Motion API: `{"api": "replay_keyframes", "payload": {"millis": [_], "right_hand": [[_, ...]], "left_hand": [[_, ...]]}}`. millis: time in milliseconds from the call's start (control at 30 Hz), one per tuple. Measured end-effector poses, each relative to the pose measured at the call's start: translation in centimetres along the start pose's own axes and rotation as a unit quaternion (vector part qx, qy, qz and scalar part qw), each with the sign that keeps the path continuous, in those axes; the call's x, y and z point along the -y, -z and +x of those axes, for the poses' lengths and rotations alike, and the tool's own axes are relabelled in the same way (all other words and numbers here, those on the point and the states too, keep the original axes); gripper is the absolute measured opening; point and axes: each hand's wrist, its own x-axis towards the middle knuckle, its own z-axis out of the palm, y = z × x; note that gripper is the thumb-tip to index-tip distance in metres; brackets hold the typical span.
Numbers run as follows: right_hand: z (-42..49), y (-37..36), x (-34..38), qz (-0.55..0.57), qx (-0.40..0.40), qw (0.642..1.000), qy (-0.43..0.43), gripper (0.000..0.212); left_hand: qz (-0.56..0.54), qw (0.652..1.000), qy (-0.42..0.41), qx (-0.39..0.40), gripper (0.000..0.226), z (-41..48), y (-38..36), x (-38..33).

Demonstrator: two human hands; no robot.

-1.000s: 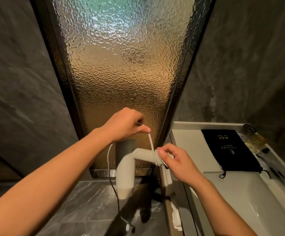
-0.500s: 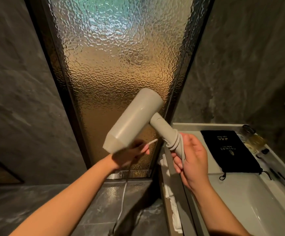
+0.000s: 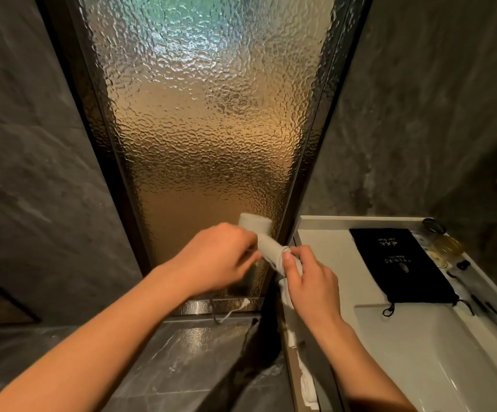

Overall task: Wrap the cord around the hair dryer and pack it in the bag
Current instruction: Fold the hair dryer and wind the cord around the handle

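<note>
The pale grey hair dryer [image 3: 256,226] is held in front of the textured glass door, its barrel poking up behind my left hand. My right hand [image 3: 306,278] grips the handle, where loops of cord lie wound. My left hand [image 3: 223,260] pinches the white cord [image 3: 235,309] beside the handle; the loose end hangs below it near the floor. The black drawstring bag [image 3: 401,263] with gold print lies flat on the white counter [image 3: 324,254] to the right, apart from both hands.
A white sink basin [image 3: 437,358] sits in the counter at lower right. Small glass jars [image 3: 446,245] and dark bits stand along the counter's back edge. A white towel [image 3: 306,388] hangs at the counter's left side. Dark stone walls flank the glass door [image 3: 205,129].
The dryer has swung down from its raised, barrel-up pose to a lower position behind my left hand. My left hand moved up and right to the handle with the cord.
</note>
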Motion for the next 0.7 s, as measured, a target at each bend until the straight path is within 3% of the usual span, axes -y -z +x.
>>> {"api": "replay_keyframes", "payload": {"millis": [100, 200, 333, 433, 533, 567, 600, 667, 700], "right_hand": [[0.5, 1.3, 0.0, -0.006, 0.102, 0.994, 0.029, 0.026], [1.2, 2.5, -0.2, 0.073, 0.215, 0.974, 0.025, 0.021], [1.2, 4.1, -0.2, 0.249, 0.285, 0.925, 0.029, 0.024], [0.6, 4.5, 0.0, 0.411, 0.286, 0.865, -0.015, 0.041], [0.0, 4.0, 0.2, 0.54, 0.242, 0.804, -0.057, 0.044], [0.0, 3.7, 0.4, 0.575, 0.208, 0.788, -0.075, 0.041], [0.0, 3.5, 0.6, 0.599, 0.167, 0.778, -0.095, 0.037], [0.2, 3.1, 1.2, 0.611, 0.073, 0.779, -0.124, 0.03], [0.4, 2.9, 1.3, 0.601, 0.027, 0.788, -0.132, 0.026]], "left_hand": [[0.064, 0.998, -0.015, -0.024, 0.031, 2.4, 1.4, 2.1], [0.071, 0.997, 0.001, -0.025, 0.052, 4.2, 1.5, 3.4], [-0.13, 0.991, 0.026, 0.024, 0.058, 4.6, 0.7, 5.1], [-0.304, 0.949, 0.058, 0.054, 0.05, 4.4, -1.5, 6.1], [-0.525, 0.838, 0.079, 0.123, 0.032, 3.6, -4.8, 6.8], [-0.55, 0.821, 0.094, 0.12, 0.035, 3.1, -5.8, 6.7], [-0.543, 0.825, 0.116, 0.101, 0.042, 2.3, -6.5, 6.4], [-0.449, 0.883, 0.136, 0.031, 0.052, 0.6, -7.5, 4.9], [-0.427, 0.891, 0.153, 0.017, 0.053, -0.2, -7.9, 4.1]]}}
